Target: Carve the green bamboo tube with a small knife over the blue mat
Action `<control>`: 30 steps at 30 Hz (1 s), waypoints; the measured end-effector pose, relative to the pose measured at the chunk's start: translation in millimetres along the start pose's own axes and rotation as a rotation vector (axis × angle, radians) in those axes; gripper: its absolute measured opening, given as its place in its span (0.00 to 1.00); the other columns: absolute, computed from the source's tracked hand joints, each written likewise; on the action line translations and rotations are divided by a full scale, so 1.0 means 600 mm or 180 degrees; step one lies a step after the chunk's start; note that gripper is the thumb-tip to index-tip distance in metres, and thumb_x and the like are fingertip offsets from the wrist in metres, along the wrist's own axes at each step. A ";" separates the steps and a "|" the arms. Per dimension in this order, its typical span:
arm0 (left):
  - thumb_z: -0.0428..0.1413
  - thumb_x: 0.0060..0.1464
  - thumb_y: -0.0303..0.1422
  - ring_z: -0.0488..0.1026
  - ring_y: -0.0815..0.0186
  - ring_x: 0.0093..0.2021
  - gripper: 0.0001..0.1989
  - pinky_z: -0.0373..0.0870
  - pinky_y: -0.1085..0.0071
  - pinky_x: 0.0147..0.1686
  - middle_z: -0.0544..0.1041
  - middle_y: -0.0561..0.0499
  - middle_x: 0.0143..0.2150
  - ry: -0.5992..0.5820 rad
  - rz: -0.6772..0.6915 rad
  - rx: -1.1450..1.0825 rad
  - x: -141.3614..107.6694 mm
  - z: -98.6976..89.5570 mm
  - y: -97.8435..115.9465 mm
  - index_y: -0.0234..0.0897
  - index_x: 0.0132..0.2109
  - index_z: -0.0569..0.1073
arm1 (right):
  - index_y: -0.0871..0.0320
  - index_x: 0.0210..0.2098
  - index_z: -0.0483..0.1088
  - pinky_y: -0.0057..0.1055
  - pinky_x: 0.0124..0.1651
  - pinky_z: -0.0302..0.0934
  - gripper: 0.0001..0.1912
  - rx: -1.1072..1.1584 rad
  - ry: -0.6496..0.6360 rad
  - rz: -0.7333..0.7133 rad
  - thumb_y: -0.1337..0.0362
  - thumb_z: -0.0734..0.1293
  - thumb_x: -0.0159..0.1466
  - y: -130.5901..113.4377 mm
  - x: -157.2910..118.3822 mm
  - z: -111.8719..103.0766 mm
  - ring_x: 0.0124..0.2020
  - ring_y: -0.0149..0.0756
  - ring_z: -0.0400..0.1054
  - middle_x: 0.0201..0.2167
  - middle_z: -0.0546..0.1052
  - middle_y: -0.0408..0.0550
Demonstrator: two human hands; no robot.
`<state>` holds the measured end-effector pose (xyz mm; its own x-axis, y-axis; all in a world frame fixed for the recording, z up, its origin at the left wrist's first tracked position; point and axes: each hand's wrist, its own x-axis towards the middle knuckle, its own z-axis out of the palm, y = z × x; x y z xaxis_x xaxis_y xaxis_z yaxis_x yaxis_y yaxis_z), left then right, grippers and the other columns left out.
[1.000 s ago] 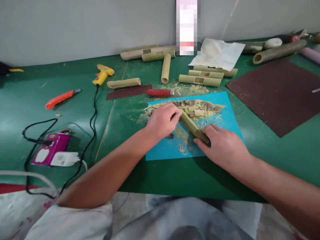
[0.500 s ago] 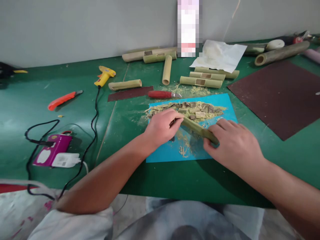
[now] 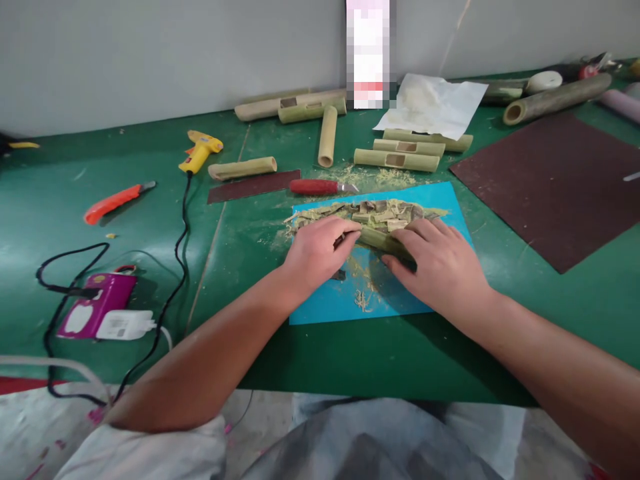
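Observation:
A green bamboo tube (image 3: 379, 240) lies slantwise between my two hands, over a blue sheet (image 3: 320, 308). My left hand (image 3: 323, 248) is closed around its left end, thumb and fingers pinched near it. Around the right end my right hand (image 3: 435, 257) is wrapped, with the thumb below and the fingers on top. Bamboo chips and shavings (image 3: 395, 217) are heaped on the sheet just beyond the tube. Behind the heap lies a red-handled carving knife (image 3: 320, 187).
Cut bamboo tubes (image 3: 397, 160) lie further back, some with rectangular openings. At left are a yellow glue gun (image 3: 201, 150), an orange utility knife (image 3: 117, 203) and a purple power strip (image 3: 107, 300) with cords. A brown sheet (image 3: 555, 193) is at right, white paper (image 3: 433, 107) behind.
My right hand has moved left and slightly up, and now covers more of the bamboo tube. The tube slants less. My left hand keeps its hold. The view has shifted slightly.

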<state>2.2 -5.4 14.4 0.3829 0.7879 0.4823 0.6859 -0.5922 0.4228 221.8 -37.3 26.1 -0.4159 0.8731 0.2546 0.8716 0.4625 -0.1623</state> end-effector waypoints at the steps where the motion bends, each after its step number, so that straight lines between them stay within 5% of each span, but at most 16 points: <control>1: 0.59 0.63 0.30 0.81 0.64 0.40 0.05 0.77 0.71 0.41 0.83 0.49 0.39 -0.0014 0.0027 0.0000 0.000 0.000 -0.001 0.37 0.43 0.80 | 0.63 0.46 0.76 0.43 0.45 0.60 0.16 -0.0019 0.0030 -0.0002 0.58 0.65 0.67 0.001 0.002 0.004 0.45 0.51 0.69 0.42 0.77 0.58; 13: 0.55 0.66 0.28 0.80 0.63 0.40 0.09 0.76 0.70 0.40 0.81 0.46 0.40 -0.0435 0.0346 -0.0025 0.006 -0.004 -0.008 0.33 0.47 0.79 | 0.59 0.36 0.71 0.43 0.43 0.62 0.05 0.0347 0.0170 -0.0456 0.66 0.63 0.63 0.013 0.018 0.028 0.41 0.49 0.66 0.36 0.74 0.57; 30: 0.52 0.66 0.29 0.78 0.62 0.40 0.08 0.74 0.67 0.41 0.79 0.45 0.38 -0.0595 0.0234 0.0149 0.009 0.004 -0.007 0.34 0.43 0.77 | 0.57 0.35 0.68 0.43 0.42 0.62 0.04 0.0663 0.0183 -0.0243 0.63 0.63 0.65 0.014 0.014 0.034 0.41 0.48 0.64 0.36 0.72 0.55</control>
<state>3.1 1.8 13.3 0.5382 0.7630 0.3579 0.6783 -0.6442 0.3534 220.4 -22.6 7.7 -0.4580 0.8268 0.3266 0.7633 0.5541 -0.3322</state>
